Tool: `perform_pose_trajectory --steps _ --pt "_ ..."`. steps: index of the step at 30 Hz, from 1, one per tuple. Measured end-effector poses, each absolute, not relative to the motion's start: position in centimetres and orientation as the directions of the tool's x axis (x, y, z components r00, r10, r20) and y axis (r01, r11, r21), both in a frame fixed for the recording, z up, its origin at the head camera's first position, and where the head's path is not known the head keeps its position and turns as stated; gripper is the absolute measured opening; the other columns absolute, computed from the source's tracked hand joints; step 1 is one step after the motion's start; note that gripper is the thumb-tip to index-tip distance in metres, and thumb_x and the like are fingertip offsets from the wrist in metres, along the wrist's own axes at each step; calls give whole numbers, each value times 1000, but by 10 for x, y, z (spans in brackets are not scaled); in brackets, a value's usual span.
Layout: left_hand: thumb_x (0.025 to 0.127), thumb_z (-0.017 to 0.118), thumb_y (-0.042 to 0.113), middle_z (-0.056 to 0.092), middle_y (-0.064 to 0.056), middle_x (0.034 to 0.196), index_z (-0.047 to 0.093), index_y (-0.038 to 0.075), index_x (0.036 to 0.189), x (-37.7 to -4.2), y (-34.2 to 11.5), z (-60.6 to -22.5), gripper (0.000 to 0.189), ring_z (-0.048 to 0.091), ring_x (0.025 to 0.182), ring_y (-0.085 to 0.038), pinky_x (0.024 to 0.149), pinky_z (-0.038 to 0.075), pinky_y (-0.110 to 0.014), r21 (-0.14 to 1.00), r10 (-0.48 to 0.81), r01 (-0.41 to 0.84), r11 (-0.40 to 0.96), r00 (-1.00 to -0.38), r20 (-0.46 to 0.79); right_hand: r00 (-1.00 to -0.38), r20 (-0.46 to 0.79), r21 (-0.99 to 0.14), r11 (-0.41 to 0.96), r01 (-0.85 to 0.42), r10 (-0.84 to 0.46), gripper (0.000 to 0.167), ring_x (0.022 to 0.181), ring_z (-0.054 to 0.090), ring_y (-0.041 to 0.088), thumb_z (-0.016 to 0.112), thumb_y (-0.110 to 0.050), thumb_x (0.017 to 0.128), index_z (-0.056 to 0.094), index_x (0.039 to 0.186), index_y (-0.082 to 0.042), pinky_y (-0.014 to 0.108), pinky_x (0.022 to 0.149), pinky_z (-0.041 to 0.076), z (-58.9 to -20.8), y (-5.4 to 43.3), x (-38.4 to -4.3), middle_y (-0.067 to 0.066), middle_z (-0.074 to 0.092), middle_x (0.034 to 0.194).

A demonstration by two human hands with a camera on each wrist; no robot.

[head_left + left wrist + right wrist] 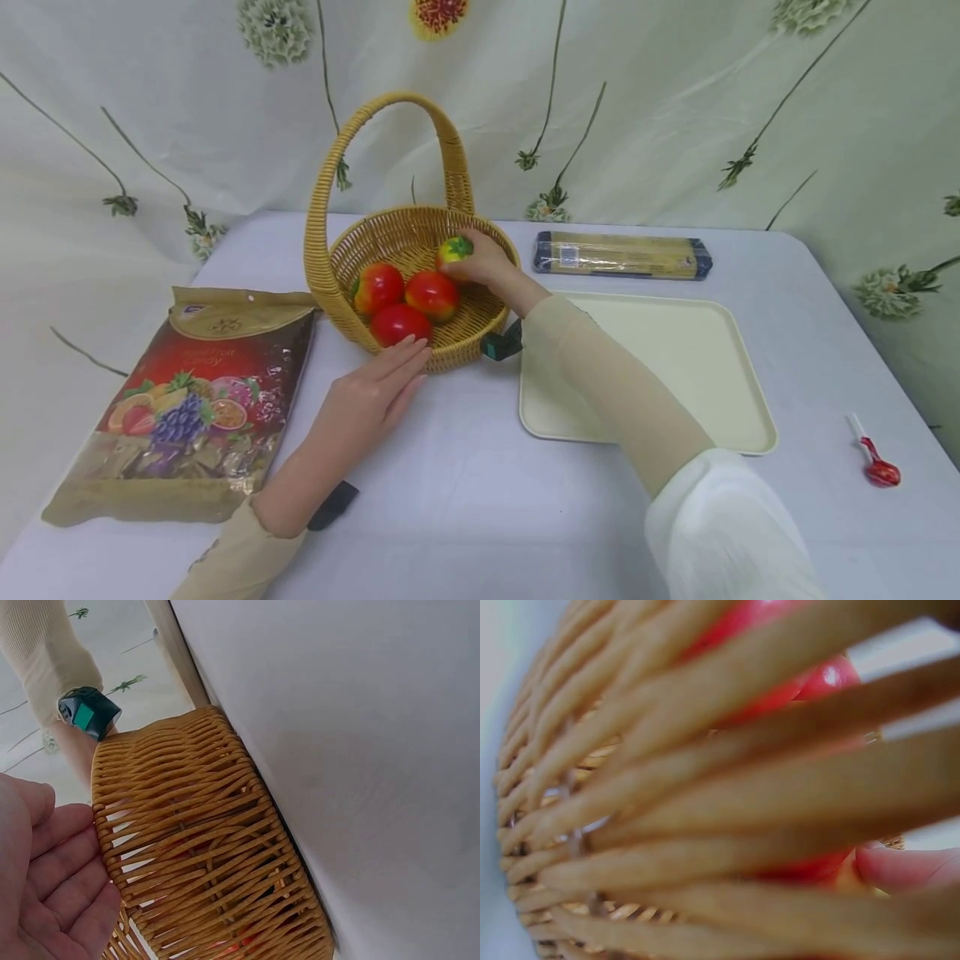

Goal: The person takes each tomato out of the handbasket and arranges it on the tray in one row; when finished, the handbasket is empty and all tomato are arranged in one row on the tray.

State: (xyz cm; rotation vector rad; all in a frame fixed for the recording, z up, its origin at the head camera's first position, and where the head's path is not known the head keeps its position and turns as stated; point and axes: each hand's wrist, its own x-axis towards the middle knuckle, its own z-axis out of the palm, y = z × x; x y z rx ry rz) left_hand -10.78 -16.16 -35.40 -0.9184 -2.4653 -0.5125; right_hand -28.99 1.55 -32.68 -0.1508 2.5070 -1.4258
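Note:
A wicker basket [468,354] with a tall handle stands at the table's back, left of centre. Inside it, my right hand [487,265] grips a red-and-yellow fruit with a green leafy top [452,252] between thumb and fingers, at the right side. Three other shiny red fruits [432,297] lie to its left. Against the near rim rest the extended fingers of my left hand [371,390]; the left wrist view shows them touching the basket's edge [187,817]. Wicker strands [705,855] cover most of the right wrist view, hiding much of the grip.
A fruit candy bag [210,408] lies left of the basket. On the right are a cream tray [675,358], partly under my right forearm, and a long wrapped packet [622,255] behind it. A red lollipop [881,472] lies near the right edge.

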Motion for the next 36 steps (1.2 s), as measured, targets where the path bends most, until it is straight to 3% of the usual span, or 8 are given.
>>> perform_pose_trajectory --steps 10,23,26,30,36 --pt "98 35 45 56 -11 128 61 1 123 -109 -162 -354 57 50 120 -25 89 46 -44 182 518 686 704 -672 530 -967 -152 -851 525 22 -205 68 117 44 26 70 -17 84 37 143 -10 38 101 36 -326 18 -290 13 44 135" --pt "98 34 44 57 -12 126 61 0 122 -108 -160 -353 57 51 118 -25 87 47 -44 175 519 696 697 -657 547 -968 -130 -856 518 2 -213 67 114 44 26 68 -17 85 36 144 -10 36 99 38 -322 18 -285 13 44 135" --pt "96 49 35 57 -12 126 61 0 122 -108 -160 -353 45 51 118 -25 88 47 -44 174 518 690 702 -663 540 -969 -122 -861 508 -3 -213 67 113 45 26 68 -19 86 36 143 -11 36 97 39 -320 19 -284 12 45 134" --pt "84 70 17 56 -12 127 61 1 123 -107 -160 -351 43 50 119 -25 89 46 -44 178 515 675 715 -682 519 -972 -98 -864 503 -24 -215 66 113 45 25 68 -19 85 37 143 -12 37 97 39 -318 20 -283 12 44 135" --pt "78 76 14 56 -12 127 60 1 124 -106 -160 -350 51 50 120 -25 90 46 -44 187 502 652 735 -708 496 -973 -51 -849 524 -75 -224 68 115 44 25 68 -20 86 35 145 -14 37 97 39 -309 23 -280 11 40 140"
